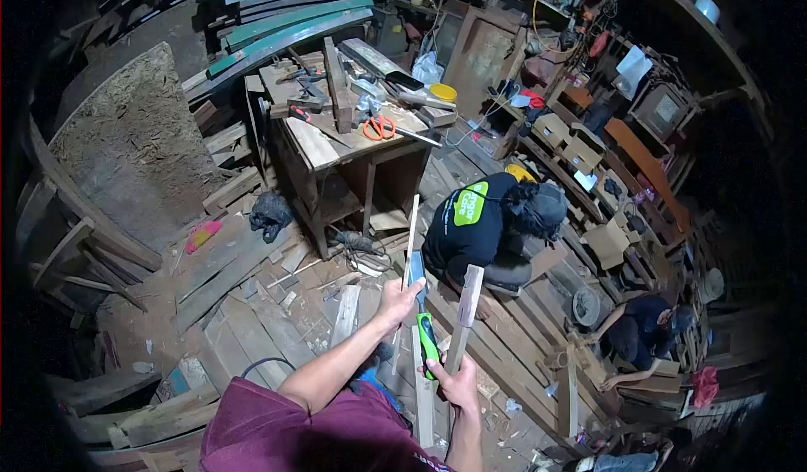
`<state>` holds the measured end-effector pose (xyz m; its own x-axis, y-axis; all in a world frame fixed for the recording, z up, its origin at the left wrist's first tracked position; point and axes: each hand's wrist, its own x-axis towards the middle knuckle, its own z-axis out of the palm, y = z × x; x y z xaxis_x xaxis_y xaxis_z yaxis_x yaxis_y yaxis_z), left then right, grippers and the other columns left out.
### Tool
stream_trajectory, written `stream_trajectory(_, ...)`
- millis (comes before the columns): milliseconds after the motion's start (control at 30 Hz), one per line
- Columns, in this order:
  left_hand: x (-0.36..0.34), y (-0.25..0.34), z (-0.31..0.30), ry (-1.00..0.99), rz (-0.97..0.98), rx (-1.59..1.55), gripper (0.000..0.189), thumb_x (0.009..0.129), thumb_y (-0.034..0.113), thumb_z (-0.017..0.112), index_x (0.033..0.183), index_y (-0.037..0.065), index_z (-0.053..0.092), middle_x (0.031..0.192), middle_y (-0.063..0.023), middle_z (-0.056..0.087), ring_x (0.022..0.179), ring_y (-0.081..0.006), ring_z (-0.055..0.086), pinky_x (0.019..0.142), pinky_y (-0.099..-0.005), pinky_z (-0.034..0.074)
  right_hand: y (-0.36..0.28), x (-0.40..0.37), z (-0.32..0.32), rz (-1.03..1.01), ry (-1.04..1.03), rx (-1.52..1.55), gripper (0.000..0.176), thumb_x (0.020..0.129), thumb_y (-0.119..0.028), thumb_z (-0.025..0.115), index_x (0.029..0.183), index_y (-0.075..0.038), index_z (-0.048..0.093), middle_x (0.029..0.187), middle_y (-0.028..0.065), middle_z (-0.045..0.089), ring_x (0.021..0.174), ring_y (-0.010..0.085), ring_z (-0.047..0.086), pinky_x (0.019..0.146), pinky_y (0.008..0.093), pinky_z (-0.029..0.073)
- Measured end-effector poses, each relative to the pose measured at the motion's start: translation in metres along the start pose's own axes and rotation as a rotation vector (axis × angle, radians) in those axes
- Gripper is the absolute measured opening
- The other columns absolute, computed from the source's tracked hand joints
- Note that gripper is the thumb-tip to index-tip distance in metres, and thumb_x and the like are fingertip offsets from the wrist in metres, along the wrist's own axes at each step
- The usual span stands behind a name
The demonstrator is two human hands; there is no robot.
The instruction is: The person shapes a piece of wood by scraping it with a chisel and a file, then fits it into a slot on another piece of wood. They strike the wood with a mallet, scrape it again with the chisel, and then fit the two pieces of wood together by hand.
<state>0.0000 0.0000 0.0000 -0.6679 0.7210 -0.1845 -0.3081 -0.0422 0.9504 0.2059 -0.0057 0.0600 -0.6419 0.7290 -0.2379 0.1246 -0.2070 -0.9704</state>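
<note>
Timber fills the view: rough grey planks cover the floor (252, 304). The left hand (399, 300) is closed around a thin pale slat (411, 228), held upright. The right hand (461, 385) grips a thicker, square-cut batten (467, 304) just beside it. Between them stands a tool (429, 342) with a glossy green-and-black handle and a flat blade — which hand carries it is hard to make out. A crouching person's black shirt (458, 237) bears a green patch (471, 203), its white lettering too small to read. Orange-handled scissors (380, 126) lie on the cluttered wooden bench (315, 144).
</note>
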Motion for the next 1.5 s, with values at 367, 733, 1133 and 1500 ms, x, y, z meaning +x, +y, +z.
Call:
stream_trajectory(367, 0.063, -0.013, -0.136, 0.512, -0.163, -0.129, 0.026, 0.091, 0.031, 0.061, 0.086, 0.007, 0.069, 0.055, 0.009, 0.043, 0.044, -0.0034, 0.036, 0.039, -0.023, 0.025, -0.063, 0.257, 0.05, -0.171, 0.024, -0.358, 0.021, 0.078, -0.003, 0.072, 0.076, -0.003, 0.051, 0.066, 0.0034, 0.058, 0.061, 0.0153, 0.064, 0.051, 0.0296, 0.048)
stream_trajectory(733, 0.023, -0.046, -0.224, 0.68, -0.148, -0.167, 0.047, 0.098, 0.044, 0.044, 0.092, 0.002, 0.064, 0.048, 0.0077, 0.034, 0.038, -0.0043, 0.03, 0.035, -0.0233, 0.021, -0.058, 0.575, 0.229, -0.557, 0.198, -0.516, 0.04, 0.069, -0.02, 0.08, 0.099, -0.001, 0.061, 0.082, 0.0099, 0.066, 0.072, 0.0176, 0.064, 0.069, 0.0339, 0.051)
stream_trajectory(1133, 0.03, -0.059, -0.262, 0.747, -0.227, -0.226, 0.061, 0.097, 0.054, 0.033, 0.094, 0.0, 0.062, 0.048, 0.0033, 0.039, 0.038, -0.0072, 0.035, 0.034, -0.0224, 0.027, -0.029, 0.651, 0.276, -0.485, 0.058, -0.598, 0.048, 0.072, -0.03, 0.076, 0.111, -0.007, 0.061, 0.094, 0.0156, 0.068, 0.09, 0.0293, 0.066, 0.08, 0.0397, 0.05)
stream_trajectory(1500, 0.068, -0.06, -0.245, 0.564, -0.202, -0.195, 0.06, 0.097, 0.056, 0.032, 0.094, 0.002, 0.059, 0.047, 0.0024, 0.039, 0.035, -0.0086, 0.035, 0.031, -0.0232, 0.027, -0.066, 0.612, 0.206, -0.532, 0.001, -0.632, 0.031, 0.075, -0.038, 0.076, 0.081, -0.009, 0.067, 0.066, 0.0065, 0.067, 0.064, 0.0211, 0.066, 0.063, 0.0354, 0.052)
